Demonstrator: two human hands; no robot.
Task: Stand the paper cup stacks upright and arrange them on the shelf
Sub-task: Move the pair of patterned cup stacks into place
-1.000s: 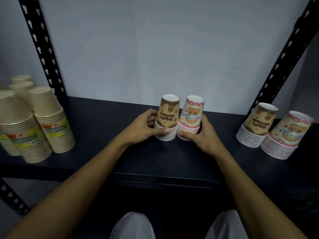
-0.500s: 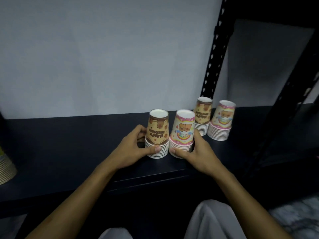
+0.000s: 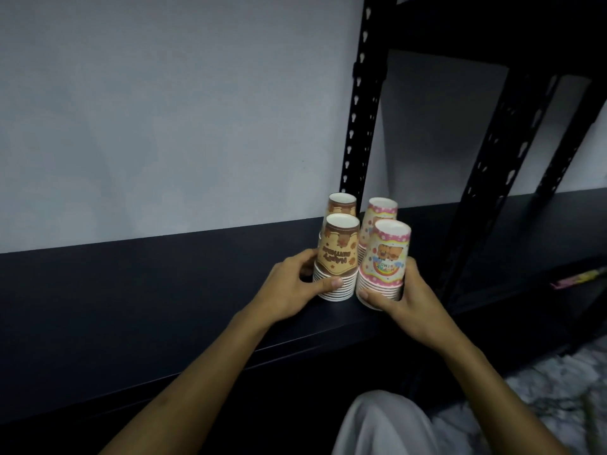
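On the shelf [image 3: 164, 290], hands gripping upright rim-down stacks, left hand [image 3: 289, 287] brown stack [image 3: 338, 257], right hand [image 3: 404, 290] pink stack [image 3: 384, 261]

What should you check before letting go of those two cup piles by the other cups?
1. Brown stack standing straight on the shelf: ok.
2. Pink stack standing straight: not ok, it tilts, near rim looks lifted.
3. Left hand grips the brown stack: ok.
4. Right hand grips the pink stack: ok.
5. Lined up in front of the back brown stack and back pink stack: ok.
6. Touching the back stacks: cannot tell.
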